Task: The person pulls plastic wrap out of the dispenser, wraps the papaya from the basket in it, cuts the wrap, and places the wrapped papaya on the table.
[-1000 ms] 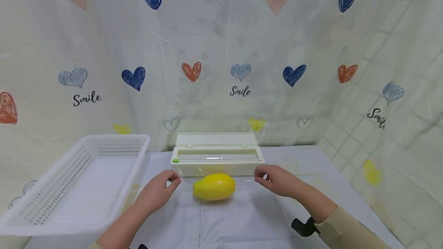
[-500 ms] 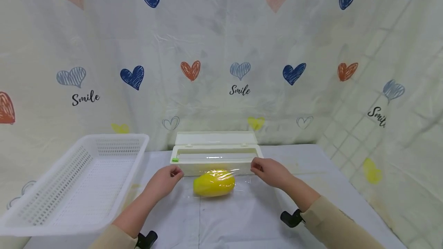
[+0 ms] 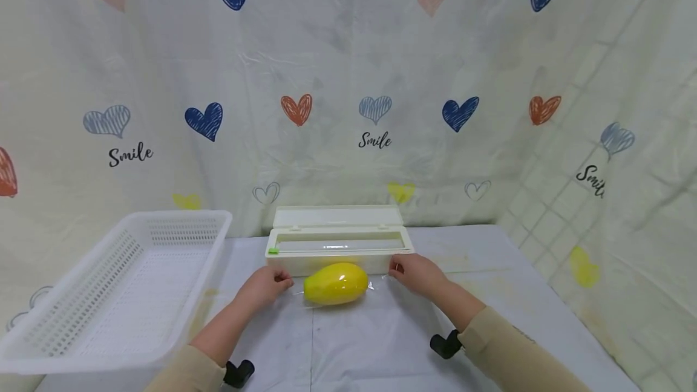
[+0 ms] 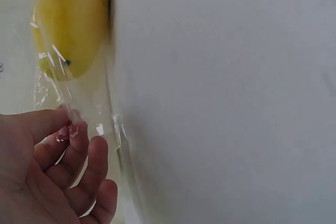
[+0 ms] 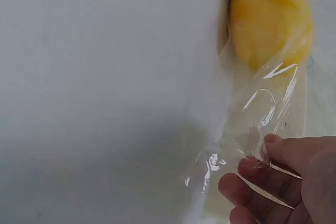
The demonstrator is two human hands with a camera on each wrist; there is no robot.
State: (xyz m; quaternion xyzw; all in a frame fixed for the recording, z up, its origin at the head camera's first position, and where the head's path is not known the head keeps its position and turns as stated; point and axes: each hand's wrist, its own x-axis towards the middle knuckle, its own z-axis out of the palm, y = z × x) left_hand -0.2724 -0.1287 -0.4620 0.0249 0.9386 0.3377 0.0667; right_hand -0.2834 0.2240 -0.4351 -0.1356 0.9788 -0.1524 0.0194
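A smooth yellow papaya [image 3: 336,284] with a greenish left end lies on the white-covered table in the head view, under clear cling film. To its left my left hand [image 3: 263,287] pinches one side of the cling film [image 4: 86,100] between thumb and fingertips, the other fingers loosely bent. My right hand [image 3: 418,273] pinches the film's opposite side, to the right of the papaya. Shiny creases run from the papaya to each thumb in the wrist views. Right behind the papaya stands a white cling film dispenser [image 3: 296,266], its lid raised.
On the left side of the table stands a white perforated plastic basket [image 3: 144,295]. Behind everything hangs a pale curtain [image 3: 332,47] printed with hearts. A green slider [image 3: 273,251] sits at the dispenser's left end.
Both hands have moved inward toward the papaya. The film was lifted loosely over it half a second ago and now lies close over its top.
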